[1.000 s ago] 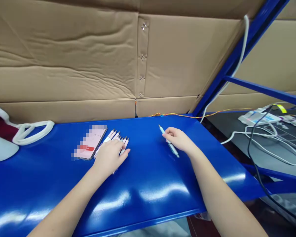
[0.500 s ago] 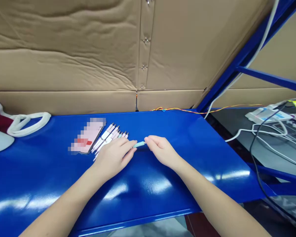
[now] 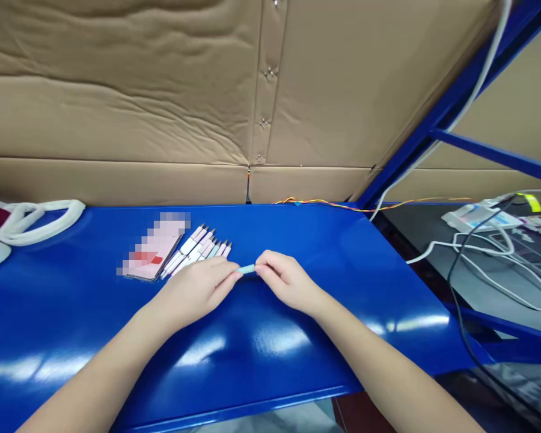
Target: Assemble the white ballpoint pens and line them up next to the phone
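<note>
The light-blue pen (image 3: 247, 270) sat in the air just above the blue steel shelf (image 3: 324, 237), pinched between the fingertips of the left hand (image 3: 193, 290) and the right hand (image 3: 286, 279); how hard they pressed, I couldn't tell. Its long axis ran almost level across the person's body, and both ends were hidden by fingers (so which way it pointed was anyone's guess). A slip could have dropped it onto the glossy shelf to roll, and the left hand, close by, could have nudged the row of pink-and-white pens (image 3: 197, 249).
</note>
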`<action>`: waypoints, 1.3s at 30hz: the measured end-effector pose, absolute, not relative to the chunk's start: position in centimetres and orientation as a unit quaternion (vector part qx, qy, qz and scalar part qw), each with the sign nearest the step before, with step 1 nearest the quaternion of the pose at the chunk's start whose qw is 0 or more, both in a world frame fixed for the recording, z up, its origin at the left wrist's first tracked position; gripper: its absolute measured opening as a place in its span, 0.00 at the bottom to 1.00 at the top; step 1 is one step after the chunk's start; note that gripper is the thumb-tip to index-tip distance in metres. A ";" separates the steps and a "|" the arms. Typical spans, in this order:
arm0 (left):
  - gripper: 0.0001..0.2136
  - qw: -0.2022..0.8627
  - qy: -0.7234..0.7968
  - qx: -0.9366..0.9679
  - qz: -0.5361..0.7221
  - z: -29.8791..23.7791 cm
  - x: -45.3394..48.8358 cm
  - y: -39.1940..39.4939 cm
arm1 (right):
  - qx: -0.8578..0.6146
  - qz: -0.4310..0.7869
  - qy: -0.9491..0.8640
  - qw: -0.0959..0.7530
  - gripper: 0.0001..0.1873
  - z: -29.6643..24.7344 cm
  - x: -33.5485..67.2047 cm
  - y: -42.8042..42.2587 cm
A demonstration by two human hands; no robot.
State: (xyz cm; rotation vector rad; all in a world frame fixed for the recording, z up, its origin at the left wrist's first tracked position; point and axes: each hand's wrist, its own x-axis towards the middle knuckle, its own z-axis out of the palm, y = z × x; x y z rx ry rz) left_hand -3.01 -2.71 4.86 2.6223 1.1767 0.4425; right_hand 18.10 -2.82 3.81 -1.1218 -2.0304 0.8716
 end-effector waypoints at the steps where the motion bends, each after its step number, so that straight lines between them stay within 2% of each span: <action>1: 0.16 0.113 0.404 0.895 0.150 4.9 -3.1 -2.6 | -0.423 0.343 -0.771 0.329 0.08 3.8 18.2 -2.7; 3: 0.15 0.097 0.407 0.894 0.159 4.8 -3.2 -2.5 | -0.436 0.373 -0.748 0.332 0.08 3.8 18.3 -2.6; 8: 0.14 0.082 0.417 0.889 0.169 4.8 -3.1 -2.6 | -0.491 0.427 -0.705 0.282 0.18 3.8 18.4 -2.4; 12: 0.13 0.088 0.414 0.891 0.162 5.0 -3.1 -2.6 | -0.465 0.465 -0.684 0.316 0.08 3.7 18.3 -2.5; 14: 0.12 0.089 0.410 0.893 0.166 5.0 -3.1 -2.6 | -0.465 0.475 -0.667 0.336 0.09 3.8 18.1 -2.5; 19: 0.12 0.085 0.402 0.897 0.161 4.9 -3.2 -2.5 | -0.481 0.476 -0.670 0.304 0.13 3.7 17.9 -2.6; 22: 0.12 0.087 0.403 0.897 0.161 4.9 -3.2 -2.5 | -0.461 0.498 -0.649 0.344 0.07 3.4 17.9 -2.6; 25: 0.12 0.093 0.409 0.893 0.163 4.9 -3.2 -2.5 | -0.437 0.510 -0.640 0.373 0.10 3.2 17.8 -2.6; 29: 0.12 0.090 0.405 0.894 0.170 4.8 -3.4 -2.4 | -0.463 0.515 -0.647 0.319 0.11 3.2 17.6 -2.7; 32: 0.11 0.086 0.399 0.897 0.171 4.7 -3.4 -2.4 | -0.494 0.478 -0.664 0.295 0.17 3.3 17.5 -2.7; 36: 0.10 0.080 0.401 0.896 0.173 4.6 -3.5 -2.3 | -0.487 0.505 -0.641 0.311 0.09 3.3 17.6 -2.6; 39: 0.08 0.076 0.397 0.900 0.162 4.7 -3.5 -2.2 | -0.462 0.522 -0.627 0.348 0.08 3.1 17.8 -2.5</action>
